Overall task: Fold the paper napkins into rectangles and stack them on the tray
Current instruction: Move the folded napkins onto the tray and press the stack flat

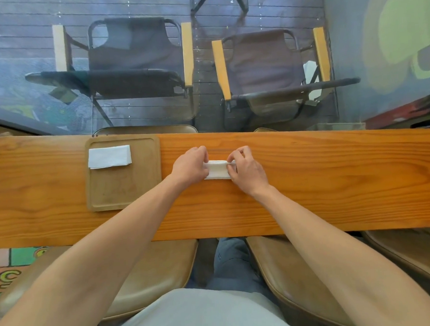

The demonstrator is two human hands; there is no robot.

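Observation:
A white paper napkin (pixel 217 170) lies folded on the wooden counter, its upper flap curling over. My left hand (pixel 190 165) pinches its left end and my right hand (pixel 245 170) pinches its right end, fingers closed on the paper. To the left sits a square wooden tray (pixel 125 190). One folded white napkin (pixel 109 156) rests flat in the tray's far left part, apart from both hands.
The long wooden counter (pixel 334 181) runs left to right. Brown stool seats (pixel 152 273) sit under its near edge. Two folding chairs (pixel 138 59) stand on the floor beyond the far edge.

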